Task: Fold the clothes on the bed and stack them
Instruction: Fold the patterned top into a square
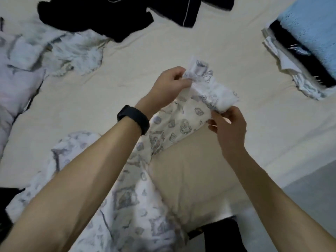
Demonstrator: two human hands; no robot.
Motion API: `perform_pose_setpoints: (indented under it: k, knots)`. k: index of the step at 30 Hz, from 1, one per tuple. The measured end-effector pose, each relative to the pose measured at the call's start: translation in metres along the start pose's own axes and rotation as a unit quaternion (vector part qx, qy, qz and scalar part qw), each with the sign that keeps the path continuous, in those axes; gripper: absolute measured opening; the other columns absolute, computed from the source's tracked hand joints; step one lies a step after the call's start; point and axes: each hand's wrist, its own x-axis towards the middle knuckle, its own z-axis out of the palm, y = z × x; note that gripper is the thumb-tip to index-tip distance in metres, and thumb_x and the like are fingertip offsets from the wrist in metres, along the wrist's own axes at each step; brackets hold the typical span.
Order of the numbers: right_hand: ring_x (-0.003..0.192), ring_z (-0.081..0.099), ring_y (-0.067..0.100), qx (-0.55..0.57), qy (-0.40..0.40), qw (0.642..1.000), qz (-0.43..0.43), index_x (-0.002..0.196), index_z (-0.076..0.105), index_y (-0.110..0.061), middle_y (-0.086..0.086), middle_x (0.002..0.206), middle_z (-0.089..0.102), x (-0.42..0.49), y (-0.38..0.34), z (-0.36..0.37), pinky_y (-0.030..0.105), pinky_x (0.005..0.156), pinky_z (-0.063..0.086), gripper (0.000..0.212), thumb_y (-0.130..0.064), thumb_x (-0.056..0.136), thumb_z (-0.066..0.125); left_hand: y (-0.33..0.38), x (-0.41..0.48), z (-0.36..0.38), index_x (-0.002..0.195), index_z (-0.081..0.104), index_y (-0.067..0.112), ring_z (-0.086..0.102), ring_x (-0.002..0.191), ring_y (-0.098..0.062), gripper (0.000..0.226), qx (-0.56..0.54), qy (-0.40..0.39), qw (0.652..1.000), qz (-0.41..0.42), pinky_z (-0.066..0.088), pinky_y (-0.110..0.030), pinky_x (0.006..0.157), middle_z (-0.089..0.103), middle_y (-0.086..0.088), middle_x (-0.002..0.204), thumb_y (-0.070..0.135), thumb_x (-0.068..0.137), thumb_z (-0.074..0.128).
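Note:
A white garment with grey printed patterns (pixel 174 128) stretches from the near left of the bed (pixel 181 44) up to its middle. My left hand (pixel 171 84) pinches one side of its bunched far end, and my right hand (pixel 229 124) pinches the other side, holding that end lifted off the sheet. A black band sits on my left wrist. At the far right stands a stack of folded clothes (pixel 298 57), white and black layers with a light blue piece on top.
A black garment with white piping (pixel 127 13) lies spread at the far edge. A heap of white and lilac patterned clothes (pixel 36 57) fills the left side. Grey floor (pixel 309 190) shows past the bed's right edge, and a dark object (pixel 218 231) sits at the near edge.

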Motion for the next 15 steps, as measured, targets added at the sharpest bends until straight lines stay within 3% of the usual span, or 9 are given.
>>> perform_pose_setpoints:
  k: [3,5,7,10,13,15]
  knots:
    - [0.077,0.070,0.026,-0.097,-0.031,0.989,-0.111,0.084,0.057,-0.044,-0.016,0.079,0.066,-0.081,0.002,0.028,0.047,0.072,0.059,0.028,-0.020,0.089,0.070,-0.034,-0.103,-0.059,0.083,0.060,-0.002,0.051,0.068,-0.003,0.005,-0.072,0.085,0.994,-0.003,0.039,-0.016,0.068,0.055,0.003,0.075,0.001,0.087,0.059]
    - [0.080,0.065,0.019,-0.151,-0.059,0.969,-0.184,0.087,0.055,-0.047,-0.013,0.087,0.064,-0.143,0.019,0.055,0.045,0.071,0.056,0.036,-0.014,0.089,0.069,-0.074,-0.182,-0.094,0.083,0.062,0.003,0.056,0.071,-0.003,0.006,-0.086,0.131,0.987,-0.032,0.044,-0.018,0.072,0.061,0.004,0.077,0.000,0.087,0.059]
    - [0.078,0.057,0.009,-0.206,-0.120,0.921,-0.307,0.094,0.055,-0.037,-0.010,0.093,0.058,-0.207,0.049,0.081,0.032,0.068,0.052,0.035,-0.005,0.089,0.068,-0.122,-0.265,-0.122,0.078,0.067,0.015,0.058,0.074,-0.011,0.018,-0.099,0.165,0.979,-0.068,0.048,-0.027,0.073,0.065,0.000,0.075,0.001,0.085,0.059]
    - [0.082,0.049,0.010,-0.257,-0.243,0.828,-0.435,0.099,0.055,-0.014,-0.002,0.095,0.053,-0.301,0.113,0.109,0.022,0.067,0.044,0.019,0.000,0.090,0.062,-0.197,-0.381,-0.146,0.071,0.075,0.030,0.071,0.077,-0.014,0.041,-0.177,0.220,0.950,-0.133,0.058,-0.024,0.070,0.074,0.004,0.076,-0.002,0.091,0.059]
    - [0.089,0.057,0.026,-0.350,-0.384,0.737,-0.433,0.110,0.060,-0.008,0.010,0.103,0.058,-0.374,0.190,0.120,0.035,0.069,0.051,0.017,-0.006,0.094,0.055,-0.281,-0.476,-0.147,0.072,0.075,0.034,0.070,0.071,-0.012,0.025,-0.160,0.280,0.924,-0.206,0.056,-0.020,0.062,0.073,0.005,0.073,0.020,0.083,0.059]
    - [0.106,0.058,0.032,-0.451,-0.487,0.670,-0.333,0.134,0.056,-0.016,0.012,0.127,0.055,-0.404,0.236,0.120,0.043,0.081,0.055,0.037,-0.015,0.097,0.051,-0.341,-0.520,-0.138,0.090,0.076,0.030,0.069,0.077,-0.021,0.023,-0.095,0.274,0.914,-0.282,0.053,-0.026,0.066,0.074,-0.001,0.082,0.019,0.088,0.055]
